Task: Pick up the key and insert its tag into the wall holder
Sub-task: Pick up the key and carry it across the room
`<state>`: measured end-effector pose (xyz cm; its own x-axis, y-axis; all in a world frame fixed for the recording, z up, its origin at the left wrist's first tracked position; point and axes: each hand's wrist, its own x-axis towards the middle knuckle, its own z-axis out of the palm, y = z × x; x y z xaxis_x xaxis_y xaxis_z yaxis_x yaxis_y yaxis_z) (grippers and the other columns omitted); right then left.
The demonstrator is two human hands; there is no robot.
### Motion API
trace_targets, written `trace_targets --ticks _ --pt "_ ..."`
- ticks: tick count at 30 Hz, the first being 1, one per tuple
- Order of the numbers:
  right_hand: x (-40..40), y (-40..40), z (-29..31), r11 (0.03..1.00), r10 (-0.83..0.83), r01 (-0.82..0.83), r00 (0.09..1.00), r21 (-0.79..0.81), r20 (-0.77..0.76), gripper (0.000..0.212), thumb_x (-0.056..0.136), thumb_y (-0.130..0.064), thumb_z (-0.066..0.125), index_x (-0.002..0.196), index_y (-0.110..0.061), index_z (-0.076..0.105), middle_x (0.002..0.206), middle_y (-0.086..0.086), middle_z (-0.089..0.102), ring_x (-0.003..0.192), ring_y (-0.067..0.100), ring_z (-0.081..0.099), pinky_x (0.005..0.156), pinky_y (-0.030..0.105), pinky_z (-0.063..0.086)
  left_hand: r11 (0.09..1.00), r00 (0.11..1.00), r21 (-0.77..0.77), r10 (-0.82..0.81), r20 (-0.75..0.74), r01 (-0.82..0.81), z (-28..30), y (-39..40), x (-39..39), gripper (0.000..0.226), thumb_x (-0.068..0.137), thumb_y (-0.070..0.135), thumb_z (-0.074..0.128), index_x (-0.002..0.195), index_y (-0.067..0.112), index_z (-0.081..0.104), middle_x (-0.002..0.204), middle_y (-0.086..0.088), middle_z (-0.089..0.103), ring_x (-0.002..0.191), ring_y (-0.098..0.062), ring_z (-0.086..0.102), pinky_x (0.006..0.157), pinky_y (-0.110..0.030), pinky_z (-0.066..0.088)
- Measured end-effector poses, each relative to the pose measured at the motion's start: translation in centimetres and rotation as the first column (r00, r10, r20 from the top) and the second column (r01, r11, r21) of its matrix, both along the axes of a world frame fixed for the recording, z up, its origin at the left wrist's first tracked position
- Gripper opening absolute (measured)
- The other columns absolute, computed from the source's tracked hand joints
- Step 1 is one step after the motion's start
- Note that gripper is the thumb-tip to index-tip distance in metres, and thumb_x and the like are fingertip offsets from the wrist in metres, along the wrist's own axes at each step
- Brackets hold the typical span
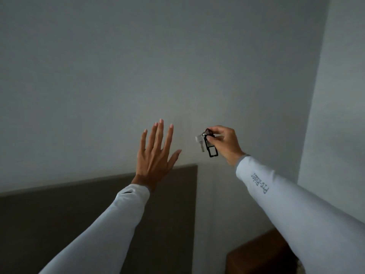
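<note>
My right hand [227,143] is raised in front of the wall, with thumb and fingers pinched on the top of a black-framed tag [211,148]. A small silver key [200,142] dangles from the ring beside the tag, to its left. My left hand [156,155] is held up flat with the fingers spread, palm toward the wall, holding nothing. It is about a hand's width left of the key. No wall holder shows on the plain wall in front of me.
A pale wall [177,66] fills most of the view, with a corner edge at the right [316,95]. A dark brown headboard panel [79,210] runs along the lower left. A brown wooden piece of furniture [256,256] sits at the lower right, under my right arm.
</note>
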<state>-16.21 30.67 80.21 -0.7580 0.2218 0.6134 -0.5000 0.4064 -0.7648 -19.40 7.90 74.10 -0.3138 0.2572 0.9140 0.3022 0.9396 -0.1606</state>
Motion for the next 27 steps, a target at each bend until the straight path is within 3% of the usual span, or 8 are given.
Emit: trace_targets --ticks 5,10,18,27 --pt "4.7 2.6 5.1 0.997 -0.051 0.046 0.995 -0.06 -0.087 0.028 0.087 0.012 0.059 0.115 0.008 0.064 0.115 0.03 0.07 0.099 0.027 0.067 0.098 0.044 0.055 0.995 0.992 0.008 -0.099 -0.082 0.1 4.5 3.6 1.0 0.074 0.107 0.058 0.038 0.164 0.011 0.033 0.17 -0.024 0.032 0.156 -0.039 0.034 0.125 -0.059 0.035" --pt "10.0 6.7 6.9 0.984 -0.167 0.16 0.981 -0.083 -0.095 0.028 0.088 0.007 0.062 0.115 0.003 0.066 0.113 0.024 0.072 0.094 0.023 0.068 0.081 0.024 0.056 0.972 0.968 0.007 -0.233 -0.09 0.235 6.3 9.5 2.5 0.075 0.106 0.059 0.037 0.165 0.012 0.03 0.171 -0.024 0.029 0.158 -0.038 0.031 0.126 -0.059 0.033" --pt "23.3 17.5 6.6 0.904 -0.419 0.417 0.908 -0.095 0.005 0.03 0.088 0.006 0.062 0.117 0.004 0.065 0.116 0.027 0.071 0.11 0.039 0.068 0.103 0.053 0.052 0.875 0.873 0.001 -0.484 -0.054 0.485 6.4 23.7 10.3 0.076 0.107 0.06 0.034 0.166 0.013 0.026 0.173 -0.022 0.027 0.159 -0.037 0.03 0.128 -0.059 0.03" --pt "43.6 31.6 6.5 0.747 -0.657 0.654 0.754 -0.119 0.026 0.028 0.088 0.009 0.06 0.115 0.008 0.066 0.115 0.031 0.07 0.11 0.044 0.067 0.101 0.057 0.053 0.729 0.728 -0.045 -0.684 -0.047 0.683 6.1 41.3 26.7 0.076 0.108 0.062 0.029 0.167 0.013 0.023 0.174 -0.021 0.025 0.16 -0.036 0.028 0.127 -0.059 0.03"
